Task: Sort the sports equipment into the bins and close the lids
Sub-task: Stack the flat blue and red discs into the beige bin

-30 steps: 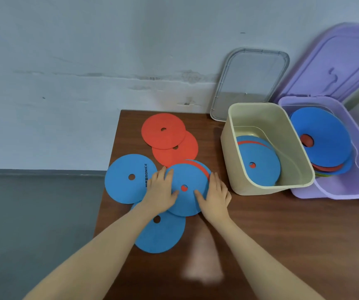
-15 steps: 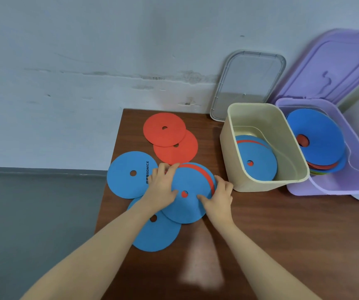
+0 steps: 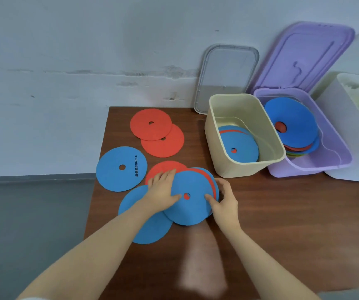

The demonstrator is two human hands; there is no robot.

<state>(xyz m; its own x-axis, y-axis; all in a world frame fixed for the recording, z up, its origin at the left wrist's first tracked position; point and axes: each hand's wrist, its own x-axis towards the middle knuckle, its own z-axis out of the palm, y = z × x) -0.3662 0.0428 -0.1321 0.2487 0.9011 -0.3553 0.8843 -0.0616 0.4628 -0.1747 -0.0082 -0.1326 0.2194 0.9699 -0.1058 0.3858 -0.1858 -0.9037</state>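
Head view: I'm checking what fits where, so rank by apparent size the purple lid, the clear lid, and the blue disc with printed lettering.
1. purple lid, largest.
2. clear lid.
3. blue disc with printed lettering, smallest, though it lies nearer the camera, so the gap to the clear lid is unsure.

i see soft, even, cool light with faint shadows. a pale glare patch sits on the brown table (image 3: 282, 213) at lower centre of the frame. wide-angle bending curves the right edge; the white bin (image 3: 356, 126) there looks washed out.
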